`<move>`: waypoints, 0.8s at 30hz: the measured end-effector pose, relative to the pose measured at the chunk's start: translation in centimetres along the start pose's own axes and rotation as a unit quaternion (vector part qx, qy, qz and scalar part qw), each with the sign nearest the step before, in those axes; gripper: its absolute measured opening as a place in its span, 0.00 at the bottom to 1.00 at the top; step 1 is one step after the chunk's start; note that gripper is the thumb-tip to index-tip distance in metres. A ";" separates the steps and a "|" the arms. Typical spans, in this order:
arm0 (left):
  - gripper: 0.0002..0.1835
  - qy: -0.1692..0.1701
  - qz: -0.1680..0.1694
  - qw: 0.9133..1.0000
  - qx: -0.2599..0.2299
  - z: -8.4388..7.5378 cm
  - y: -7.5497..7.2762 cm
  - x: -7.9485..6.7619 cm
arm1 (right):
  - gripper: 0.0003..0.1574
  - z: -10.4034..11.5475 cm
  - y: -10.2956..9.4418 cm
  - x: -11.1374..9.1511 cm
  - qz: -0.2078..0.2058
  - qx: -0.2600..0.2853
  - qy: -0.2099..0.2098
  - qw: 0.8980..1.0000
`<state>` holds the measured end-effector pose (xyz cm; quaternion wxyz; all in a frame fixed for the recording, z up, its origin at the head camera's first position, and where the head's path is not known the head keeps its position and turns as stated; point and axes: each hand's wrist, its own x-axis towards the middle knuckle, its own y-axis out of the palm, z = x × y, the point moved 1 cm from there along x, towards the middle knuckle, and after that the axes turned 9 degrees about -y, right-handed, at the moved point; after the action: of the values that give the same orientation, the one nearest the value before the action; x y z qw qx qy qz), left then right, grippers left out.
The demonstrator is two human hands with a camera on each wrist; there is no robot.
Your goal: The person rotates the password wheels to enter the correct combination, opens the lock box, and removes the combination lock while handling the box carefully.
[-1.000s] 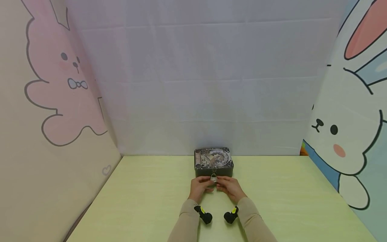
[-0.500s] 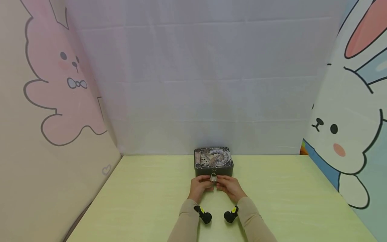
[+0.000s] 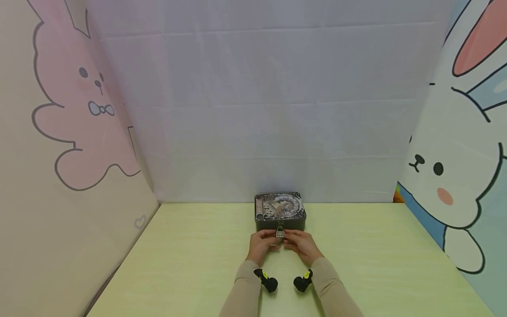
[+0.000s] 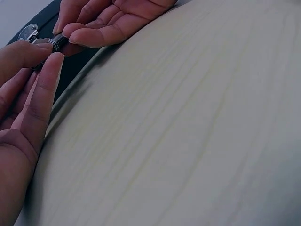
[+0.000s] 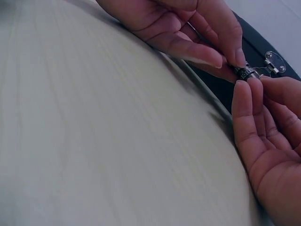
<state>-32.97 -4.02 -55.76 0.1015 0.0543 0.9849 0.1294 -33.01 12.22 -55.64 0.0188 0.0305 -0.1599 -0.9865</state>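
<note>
A dark tin box (image 3: 280,207) with a printed lid rests at the far side of the table. At the middle of its front, a silver combination padlock (image 3: 280,233) hangs from a metal hasp (image 5: 274,62). My left hand (image 3: 261,246) pinches the padlock from the left. From the other side, the thumb and fingers of my right hand (image 3: 303,245) pinch it too. Both wrist views show the padlock's dark number dials (image 5: 244,72) between the fingertips, partly covered by them. The lid is down.
The pale yellow-green table (image 3: 190,255) reaches back to a white cloth wall (image 3: 277,110). Side walls with printed rabbits stand left and right. A black wrist camera (image 3: 270,284) sits at the left cuff, another black camera (image 3: 302,283) at the right.
Compared with a second ago, the fingers have shifted slightly and the padlock's dials show more clearly in the head view. The box has stayed in place.
</note>
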 end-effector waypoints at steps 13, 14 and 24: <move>0.17 0.005 -0.014 1.000 0.001 0.5 0.1 0.8 | 0.25 0.1 -0.1 0.1 0.000 -0.005 -0.002 1.000; 0.16 0.005 -0.015 1.000 0.001 0.5 0.1 0.9 | 0.25 0.0 -0.1 0.1 0.000 -0.006 -0.002 1.000; 0.16 0.003 -0.021 1.000 0.007 0.7 0.0 0.7 | 0.24 -0.1 0.0 0.0 -0.008 -0.009 0.001 1.000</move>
<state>-33.50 -3.78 -56.53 0.1012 0.0338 0.9870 0.1200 -32.97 12.20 -55.74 0.0112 0.0325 -0.1508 -0.9880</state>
